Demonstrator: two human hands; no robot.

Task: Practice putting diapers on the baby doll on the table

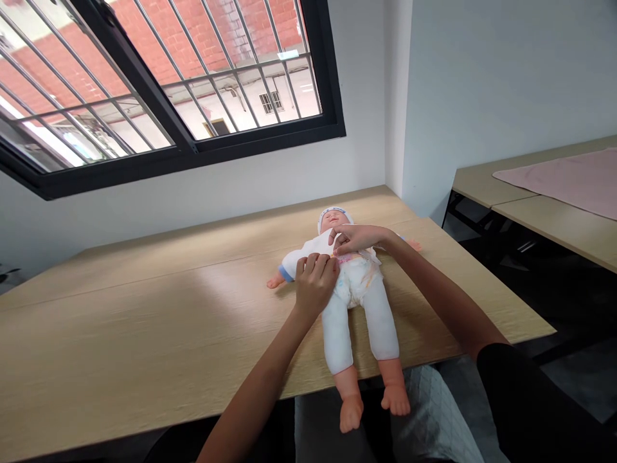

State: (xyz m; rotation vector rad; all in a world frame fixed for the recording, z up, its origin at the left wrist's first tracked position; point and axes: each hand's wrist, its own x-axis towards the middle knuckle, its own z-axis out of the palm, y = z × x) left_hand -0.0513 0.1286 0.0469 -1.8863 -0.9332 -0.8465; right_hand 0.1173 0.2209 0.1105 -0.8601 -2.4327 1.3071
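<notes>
On the wooden table (144, 334), the doll (336, 334) lies on its back. Your left hand (315, 281) curls at the diaper (355, 283) — your right hand (357, 238) bends over the white shirt (313, 247); whether either grips, I cannot tell.

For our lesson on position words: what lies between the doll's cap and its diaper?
In the head view, the doll's face, its white top and the person's right hand lie between the cap and the diaper.

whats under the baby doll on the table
The wood-grain tabletop is under the baby doll, whose feet stick out past the near edge. Whatever lies directly beneath its back is covered by its body.
</notes>
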